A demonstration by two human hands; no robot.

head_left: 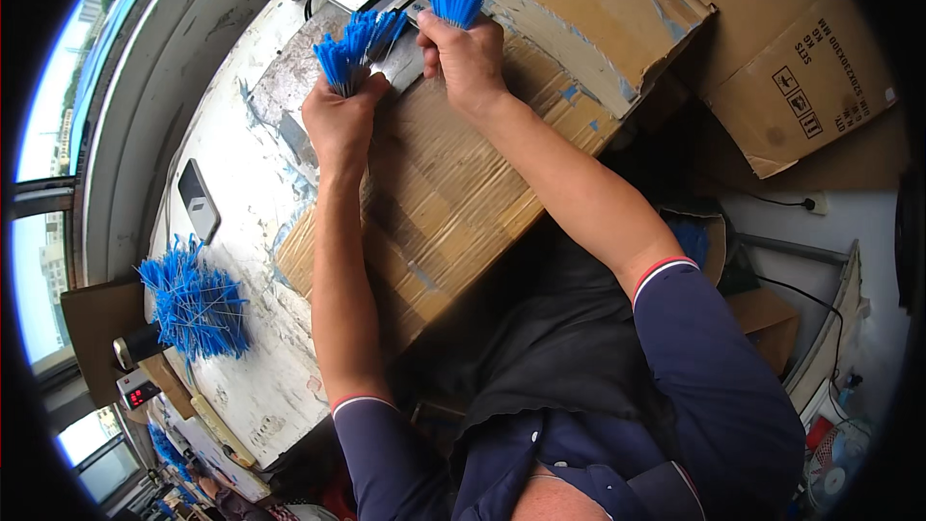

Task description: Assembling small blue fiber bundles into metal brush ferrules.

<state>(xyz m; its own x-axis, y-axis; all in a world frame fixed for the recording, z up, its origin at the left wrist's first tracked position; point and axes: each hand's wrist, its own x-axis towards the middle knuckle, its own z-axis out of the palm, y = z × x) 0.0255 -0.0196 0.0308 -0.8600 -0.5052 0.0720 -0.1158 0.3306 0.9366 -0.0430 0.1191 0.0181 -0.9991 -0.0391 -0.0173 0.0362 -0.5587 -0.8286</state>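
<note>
At frame left, a scuffed white tabletop (275, 381) is edged by windows (43, 125); at upper centre, fanned blue-tipped stalk bundles (455, 0) are clasped by left fingers (372, 89) and right fingers (437, 31).

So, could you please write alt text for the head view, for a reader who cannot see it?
A person's left hand grips a bundle of thin blue-tipped pieces, and the right hand another bundle, with worn cardboard beneath the forearms. On the scuffed white table to the left lie a heap of similar pieces and a grey phone-like device.
</note>
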